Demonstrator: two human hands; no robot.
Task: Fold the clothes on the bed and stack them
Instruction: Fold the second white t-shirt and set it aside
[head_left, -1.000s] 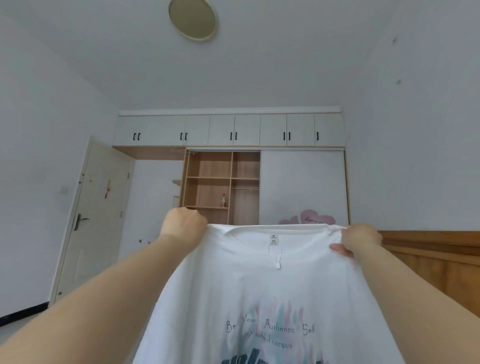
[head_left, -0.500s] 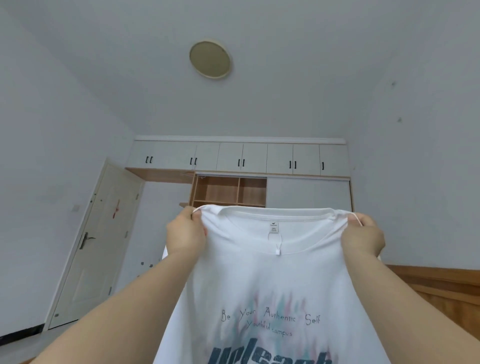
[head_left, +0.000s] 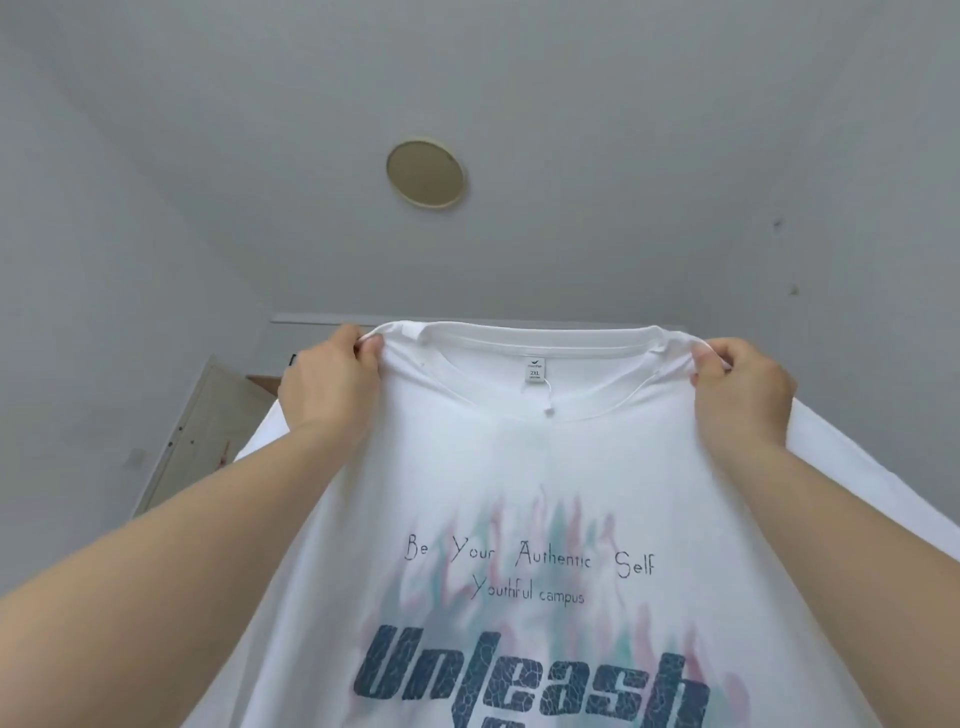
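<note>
While both hands pinch shoulders, T-shirt (head_left: 530, 467) hangs lengthwise (collar up)

The white T-shirt (head_left: 530, 478) hides most of the wardrobe behind it; its hem runs off the bottom edge, and the door (head_left: 192, 431) is partly covered.

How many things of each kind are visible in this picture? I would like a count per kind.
White printed T-shirt: 1
Hands, left and right, gripping its shoulders: 2
Round beige ceiling lamp: 1
Pale door: 1
Total: 5
</note>
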